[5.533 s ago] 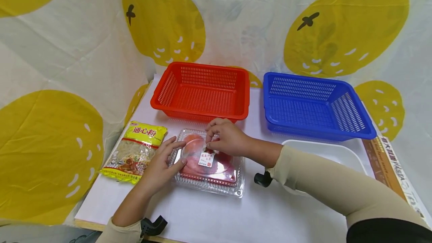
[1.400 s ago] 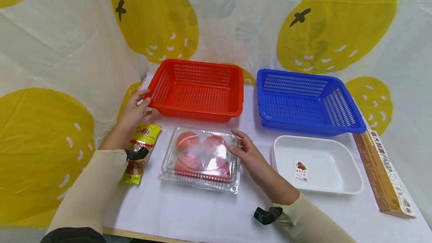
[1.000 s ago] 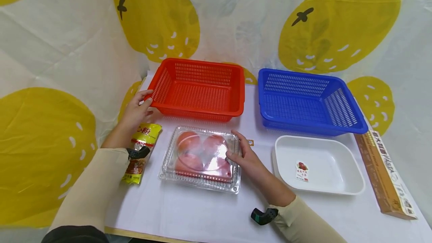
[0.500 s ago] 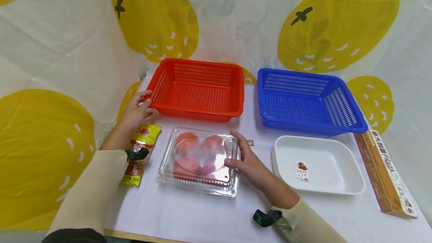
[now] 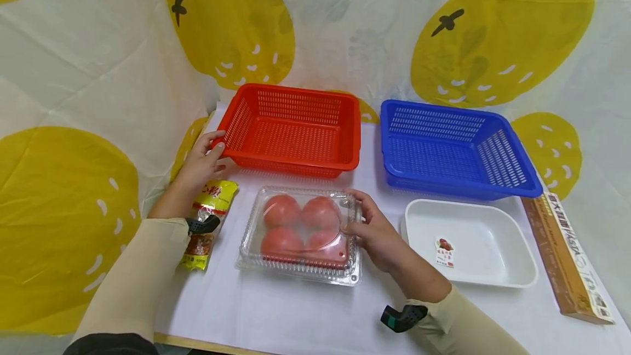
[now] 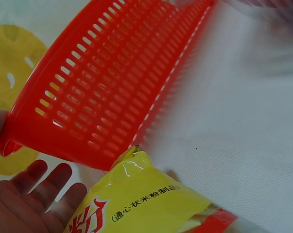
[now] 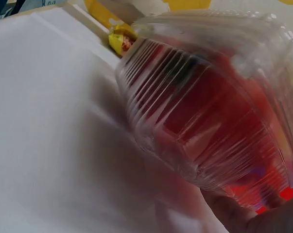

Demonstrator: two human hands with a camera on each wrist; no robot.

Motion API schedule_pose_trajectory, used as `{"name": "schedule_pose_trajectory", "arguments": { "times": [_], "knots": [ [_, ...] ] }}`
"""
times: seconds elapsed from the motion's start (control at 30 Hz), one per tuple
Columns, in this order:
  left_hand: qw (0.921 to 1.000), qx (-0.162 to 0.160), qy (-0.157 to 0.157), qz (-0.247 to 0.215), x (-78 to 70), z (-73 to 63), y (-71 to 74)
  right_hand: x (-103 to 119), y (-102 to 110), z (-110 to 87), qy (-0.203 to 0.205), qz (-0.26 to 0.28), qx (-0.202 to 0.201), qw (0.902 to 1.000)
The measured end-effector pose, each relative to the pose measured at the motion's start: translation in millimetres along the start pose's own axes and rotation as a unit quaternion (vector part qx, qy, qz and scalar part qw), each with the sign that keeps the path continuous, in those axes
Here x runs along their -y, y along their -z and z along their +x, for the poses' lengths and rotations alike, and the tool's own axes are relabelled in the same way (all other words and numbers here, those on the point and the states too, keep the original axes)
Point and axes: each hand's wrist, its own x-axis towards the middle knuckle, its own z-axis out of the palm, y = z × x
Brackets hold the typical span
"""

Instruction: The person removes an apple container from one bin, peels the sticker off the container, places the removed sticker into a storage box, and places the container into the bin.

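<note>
My right hand [image 5: 379, 234] grips the right side of a clear plastic clamshell box [image 5: 300, 275], thumb on its lid. Several round red fruits [image 5: 282, 211] show through the lid. In the right wrist view the box [image 7: 199, 111] looks tilted and raised off the white surface, with a shadow beneath. At the far left, my left hand [image 5: 197, 164] holds the left rim of the red plastic basket [image 5: 291, 163]. In the left wrist view, fingers of the left hand [image 6: 34, 199] lie below the rim of the basket [image 6: 102, 82], beside a yellow noodle bag [image 6: 136, 189].
A blue basket [image 5: 458, 179] stands at the back right. In front of it, a white tray [image 5: 493, 240] holds a small fruit sticker [image 5: 445, 252]. A long brown pasta box [image 5: 567, 256] lies along the right edge. The noodle bag is partly under my left forearm.
Earlier both hands were on the clamshell box, the right at its sticker. The sticker now lies in the tray, and the left hand has moved to the red basket. Lately the box shifted slightly right.
</note>
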Motion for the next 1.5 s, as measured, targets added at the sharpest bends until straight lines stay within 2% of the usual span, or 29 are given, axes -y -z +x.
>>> {"name": "schedule_pose_trajectory", "arguments": {
  "times": [0.17, 0.33, 0.53, 0.73, 0.9, 1.1, 1.3, 1.5],
  "knots": [
    [1.0000, 0.005, -0.007, -0.002, 2.4, 0.6, 1.4, 6.8, 2.8, -1.9, 0.010, 0.032, -0.003, 0.9994],
    [0.9999, 0.011, -0.006, 0.002, 4.0, 1.5, 3.3, 26.2, 7.9, -1.1, 0.037, 0.046, 0.011, 0.9982],
    [0.9999, 0.014, 0.001, 0.007, 2.8, 1.2, 3.2, 65.3, 15.7, 7.7, 0.045, 0.034, 0.003, 0.9984],
    [0.9996, 0.029, 0.002, 0.003, 0.6, 2.8, 2.4, 111.5, 23.7, 27.0, 0.044, 0.049, -0.015, 0.9977],
    [0.9995, 0.029, 0.009, 0.011, 1.9, 2.2, 5.8, 143.1, 23.4, 55.7, 0.040, 0.070, -0.016, 0.9966],
    [0.9994, 0.021, 0.019, 0.021, 1.3, 0.5, 6.8, 162.0, 19.4, 101.7, 0.036, 0.068, -0.027, 0.9967],
    [0.9989, 0.016, 0.037, 0.026, 0.7, 0.1, 5.2, 168.4, 14.7, 147.9, 0.020, 0.079, -0.036, 0.9961],
    [0.9990, 0.013, 0.025, 0.036, 2.1, 0.1, 5.8, 162.5, 11.3, 190.8, 0.006, 0.084, -0.037, 0.9958]
  ]
}}
